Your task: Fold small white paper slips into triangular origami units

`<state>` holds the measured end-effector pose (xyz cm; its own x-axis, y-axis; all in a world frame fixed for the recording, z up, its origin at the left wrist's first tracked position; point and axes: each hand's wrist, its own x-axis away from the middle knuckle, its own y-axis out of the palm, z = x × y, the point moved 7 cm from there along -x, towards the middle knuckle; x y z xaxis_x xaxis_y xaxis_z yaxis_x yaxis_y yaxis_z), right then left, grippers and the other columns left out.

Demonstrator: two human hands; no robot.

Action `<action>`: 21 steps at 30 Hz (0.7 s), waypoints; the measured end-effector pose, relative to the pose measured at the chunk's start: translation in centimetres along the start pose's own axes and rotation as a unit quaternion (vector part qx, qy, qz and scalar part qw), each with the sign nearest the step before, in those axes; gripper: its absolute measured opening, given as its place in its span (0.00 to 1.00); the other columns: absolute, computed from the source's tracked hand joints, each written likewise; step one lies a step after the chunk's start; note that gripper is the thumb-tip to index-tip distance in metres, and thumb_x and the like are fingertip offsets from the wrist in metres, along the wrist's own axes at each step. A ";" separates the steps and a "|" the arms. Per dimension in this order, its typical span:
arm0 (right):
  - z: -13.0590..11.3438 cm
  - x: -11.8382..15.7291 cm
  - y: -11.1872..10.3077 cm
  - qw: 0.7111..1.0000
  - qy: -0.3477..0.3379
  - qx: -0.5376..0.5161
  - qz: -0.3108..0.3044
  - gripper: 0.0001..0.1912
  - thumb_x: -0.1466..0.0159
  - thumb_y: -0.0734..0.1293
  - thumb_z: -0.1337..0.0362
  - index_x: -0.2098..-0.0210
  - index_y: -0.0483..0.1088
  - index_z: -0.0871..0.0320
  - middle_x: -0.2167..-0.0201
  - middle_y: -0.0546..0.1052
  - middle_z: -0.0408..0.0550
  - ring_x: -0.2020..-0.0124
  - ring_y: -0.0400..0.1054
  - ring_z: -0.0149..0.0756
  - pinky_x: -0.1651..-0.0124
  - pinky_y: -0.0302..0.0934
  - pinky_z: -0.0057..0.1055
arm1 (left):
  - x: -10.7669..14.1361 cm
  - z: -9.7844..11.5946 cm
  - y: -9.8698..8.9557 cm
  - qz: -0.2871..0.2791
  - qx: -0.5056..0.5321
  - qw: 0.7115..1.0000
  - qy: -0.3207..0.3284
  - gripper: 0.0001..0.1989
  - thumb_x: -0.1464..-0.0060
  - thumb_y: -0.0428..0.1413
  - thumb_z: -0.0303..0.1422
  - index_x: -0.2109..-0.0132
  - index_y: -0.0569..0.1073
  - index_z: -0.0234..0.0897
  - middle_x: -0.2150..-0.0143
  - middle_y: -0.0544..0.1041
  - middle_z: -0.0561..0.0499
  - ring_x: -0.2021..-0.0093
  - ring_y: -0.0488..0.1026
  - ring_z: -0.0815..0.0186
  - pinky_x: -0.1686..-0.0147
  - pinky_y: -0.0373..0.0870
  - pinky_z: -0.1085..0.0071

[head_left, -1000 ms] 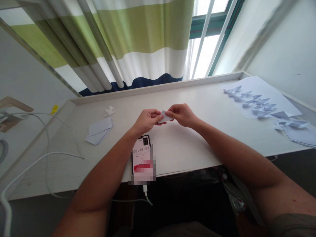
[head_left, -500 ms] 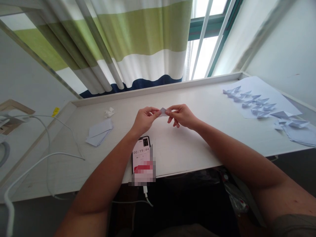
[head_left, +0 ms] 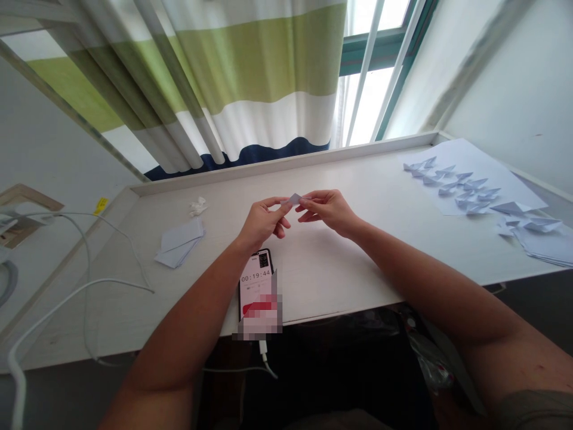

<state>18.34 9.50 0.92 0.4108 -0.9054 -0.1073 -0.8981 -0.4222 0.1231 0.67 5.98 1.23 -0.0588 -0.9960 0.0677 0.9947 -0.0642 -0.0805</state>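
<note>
A small folded piece of white paper [head_left: 294, 199] is held above the middle of the white table [head_left: 322, 269]. My left hand [head_left: 265, 220] pinches its left side between thumb and index finger, with the other fingers curled below. On its right side, my right hand [head_left: 329, 209] grips it the same way. Fingertips cover both ends of the paper, and its peaked top shows between them. Just below my left hand lies a phone [head_left: 256, 286] showing a timer.
Several folded paper boats [head_left: 468, 185] stand on a white sheet [head_left: 483, 158] at the right, beside stacked paper [head_left: 548, 243]. At the left lie paper pieces [head_left: 179, 239], a crumpled scrap [head_left: 197, 206] and white cables [head_left: 58, 316]. A raised rim [head_left: 277, 166] borders the table's back.
The lower fingers of my left hand have come into view beneath the paper. My right hand's lower fingers have drawn up closer to it. Both hands still hold the paper.
</note>
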 end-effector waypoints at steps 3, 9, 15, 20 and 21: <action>0.2 0.0 0.3 1.000 -0.001 0.004 -0.014 0.27 0.46 0.85 0.40 0.61 0.86 0.56 0.65 0.88 0.51 0.67 0.84 0.39 0.54 0.83 0.41 | 0.0 0.2 0.4 -0.009 0.022 0.999 0.025 0.30 0.49 0.75 0.55 0.50 0.83 0.35 0.62 0.87 0.44 0.71 0.83 0.62 0.69 0.80 0.67; 0.5 -0.4 0.4 0.999 -0.048 0.017 0.010 0.28 0.46 0.84 0.38 0.65 0.86 0.56 0.64 0.88 0.51 0.61 0.83 0.40 0.46 0.80 0.43 | -0.4 -0.1 0.4 0.022 0.016 0.997 0.067 0.25 0.48 0.74 0.53 0.59 0.84 0.33 0.61 0.87 0.41 0.61 0.84 0.59 0.61 0.81 0.65; 0.7 -0.7 -0.4 0.997 -0.036 0.044 0.042 0.31 0.52 0.86 0.36 0.69 0.84 0.58 0.69 0.86 0.51 0.64 0.80 0.39 0.50 0.79 0.41 | -0.9 -0.4 -0.1 0.043 0.001 0.995 0.092 0.22 0.52 0.76 0.49 0.62 0.86 0.33 0.66 0.86 0.45 0.63 0.81 0.62 0.56 0.79 0.62; 0.5 -0.6 -0.4 0.999 -0.031 0.012 0.043 0.32 0.56 0.88 0.39 0.69 0.82 0.59 0.69 0.85 0.50 0.65 0.81 0.40 0.52 0.79 0.41 | -0.9 -0.1 -0.4 0.051 0.046 0.991 0.114 0.20 0.57 0.78 0.39 0.61 0.82 0.35 0.67 0.84 0.51 0.65 0.79 0.66 0.56 0.77 0.64; 0.6 -0.6 -0.4 0.998 -0.032 0.004 0.045 0.32 0.57 0.88 0.40 0.69 0.81 0.59 0.70 0.85 0.49 0.66 0.82 0.40 0.53 0.79 0.41 | -0.9 0.0 -0.4 0.054 0.048 0.991 0.114 0.19 0.57 0.78 0.37 0.61 0.81 0.36 0.68 0.83 0.51 0.66 0.79 0.66 0.57 0.77 0.65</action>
<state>18.42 10.22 0.38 0.3175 -0.9349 -0.1588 -0.9324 -0.3383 0.1275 0.28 6.88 1.16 0.0411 -0.9856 -0.1639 0.9991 0.0382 0.0208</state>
